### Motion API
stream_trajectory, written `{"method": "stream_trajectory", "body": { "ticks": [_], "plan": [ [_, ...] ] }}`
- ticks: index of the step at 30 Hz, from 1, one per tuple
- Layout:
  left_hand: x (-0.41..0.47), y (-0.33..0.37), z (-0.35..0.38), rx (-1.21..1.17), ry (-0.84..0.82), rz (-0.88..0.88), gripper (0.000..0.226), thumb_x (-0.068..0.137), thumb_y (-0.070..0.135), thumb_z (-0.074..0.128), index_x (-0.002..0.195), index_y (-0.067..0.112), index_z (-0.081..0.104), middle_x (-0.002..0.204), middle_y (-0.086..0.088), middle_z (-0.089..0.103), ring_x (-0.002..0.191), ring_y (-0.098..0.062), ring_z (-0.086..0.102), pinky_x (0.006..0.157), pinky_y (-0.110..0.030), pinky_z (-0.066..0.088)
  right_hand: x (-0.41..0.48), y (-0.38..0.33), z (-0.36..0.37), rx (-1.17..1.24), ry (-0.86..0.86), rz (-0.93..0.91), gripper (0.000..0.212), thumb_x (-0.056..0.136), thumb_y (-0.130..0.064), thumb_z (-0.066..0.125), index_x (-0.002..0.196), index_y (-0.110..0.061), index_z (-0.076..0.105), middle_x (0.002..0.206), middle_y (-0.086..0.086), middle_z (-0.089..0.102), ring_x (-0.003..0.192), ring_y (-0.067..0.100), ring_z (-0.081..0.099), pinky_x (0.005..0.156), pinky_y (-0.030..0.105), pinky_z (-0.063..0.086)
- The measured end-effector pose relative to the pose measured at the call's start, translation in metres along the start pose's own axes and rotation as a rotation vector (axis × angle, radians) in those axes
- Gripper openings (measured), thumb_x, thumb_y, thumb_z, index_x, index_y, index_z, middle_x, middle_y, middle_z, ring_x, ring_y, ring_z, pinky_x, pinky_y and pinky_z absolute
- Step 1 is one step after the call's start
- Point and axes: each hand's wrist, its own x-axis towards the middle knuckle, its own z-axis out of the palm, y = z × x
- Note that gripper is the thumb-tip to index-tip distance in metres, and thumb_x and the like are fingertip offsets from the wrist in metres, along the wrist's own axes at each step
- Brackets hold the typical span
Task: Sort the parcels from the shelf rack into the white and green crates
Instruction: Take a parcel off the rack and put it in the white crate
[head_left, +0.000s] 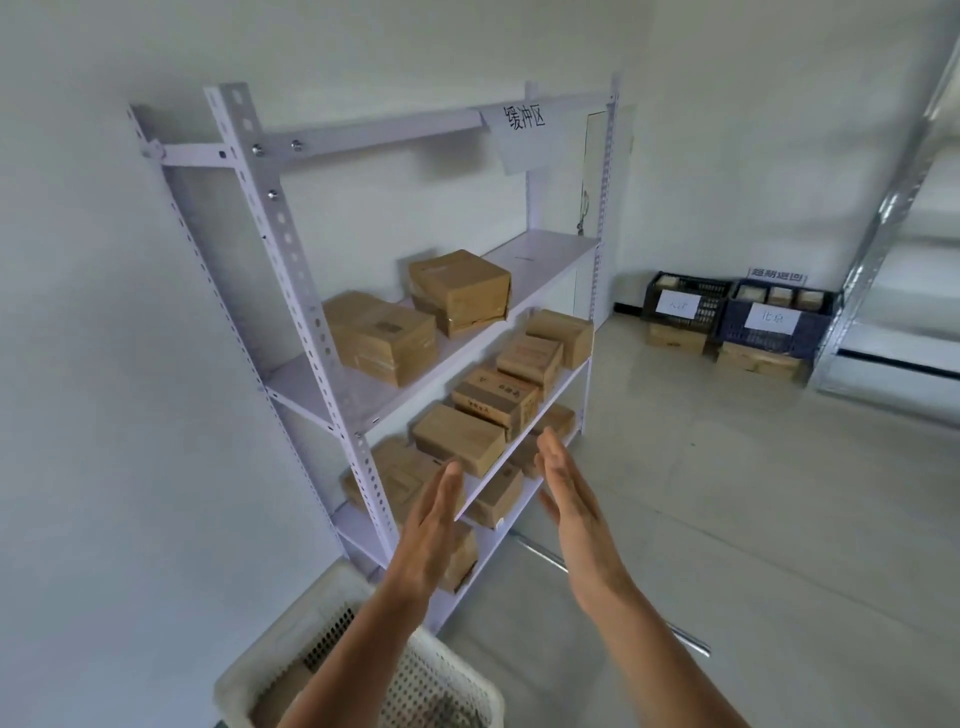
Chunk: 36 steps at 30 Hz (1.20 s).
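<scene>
Head view — left hand (434, 525) and right hand (566, 493) raised, fingers straight, palms facing, holding nothing, before shelf rack (291, 291), cardboard parcels (460, 439) on its shelves, white crate (363, 670) below.

The shelf rack (284, 270) is standing against the wall, with a sign (524, 137) hanging from the right end of its top rail. On the left half of the upper shelf (545, 260), a left pile (382, 338) and a right pile (460, 291) of parcels are sitting side by side. A row of parcels (460, 439) is lying along the middle shelf (519, 447), and more are lying below. The nearest crate (452, 670) is sitting on the floor before the rack's left corner. The left hand (431, 530) and right hand (571, 499) are hovering before the middle shelf's front edge. Two far crates (774, 322) are resting on boxes (758, 361) by the right wall, beside a second rack (878, 228).
</scene>
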Motion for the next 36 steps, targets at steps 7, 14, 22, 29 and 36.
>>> {"method": "stream_trajectory", "body": {
  "ticks": [7,14,22,29,36],
  "plan": [
    [0.083,-0.009,0.042,-0.039,0.015,-0.016,0.074,0.101,0.074,0.038,0.162,0.032,0.043,0.161,0.012,0.047,0.153,-0.017,0.044,0.127,-0.054,0.037,0.066,0.009,-0.052,-0.044,0.030,0.009,0.062,0.076,-0.095,0.055,0.135,-0.077,0.048,0.155,-0.041,0.043,0.148,-0.010,0.038,0.130,0.042,0.028],
    [0.192,0.005,0.079,-0.157,-0.006,-0.029,0.055,0.092,0.078,0.038,0.136,0.051,0.056,0.133,0.028,0.058,0.128,-0.008,0.055,0.115,-0.041,0.042,0.177,-0.002,-0.086,-0.126,0.023,0.038,0.073,0.071,-0.099,0.052,0.137,-0.067,0.048,0.163,-0.027,0.041,0.151,-0.004,0.037,0.131,0.045,0.026],
    [0.274,0.031,0.092,-0.165,0.052,0.034,0.070,0.080,0.094,0.040,0.131,0.050,0.058,0.130,0.031,0.061,0.132,0.000,0.059,0.117,-0.035,0.046,0.285,-0.007,-0.108,-0.172,-0.054,0.040,0.076,0.072,-0.099,0.048,0.141,-0.068,0.042,0.161,-0.028,0.043,0.151,-0.001,0.038,0.130,0.046,0.027],
    [0.344,0.046,0.103,-0.153,0.211,-0.014,0.072,0.087,0.093,0.042,0.141,0.047,0.058,0.130,0.033,0.067,0.143,-0.013,0.053,0.114,-0.042,0.046,0.383,0.005,-0.119,-0.129,-0.170,0.037,0.072,0.068,-0.103,0.047,0.136,-0.078,0.040,0.166,-0.028,0.035,0.154,-0.001,0.033,0.130,0.046,0.027],
    [0.412,0.072,0.127,-0.113,0.481,0.025,0.099,0.087,0.086,0.042,0.165,0.026,0.041,0.169,0.005,0.044,0.154,-0.017,0.042,0.129,-0.055,0.032,0.495,0.011,-0.140,-0.081,-0.356,0.036,0.066,0.092,-0.079,0.038,0.155,-0.060,0.031,0.170,-0.025,0.029,0.156,0.003,0.029,0.130,0.043,0.026]
  ]
}}
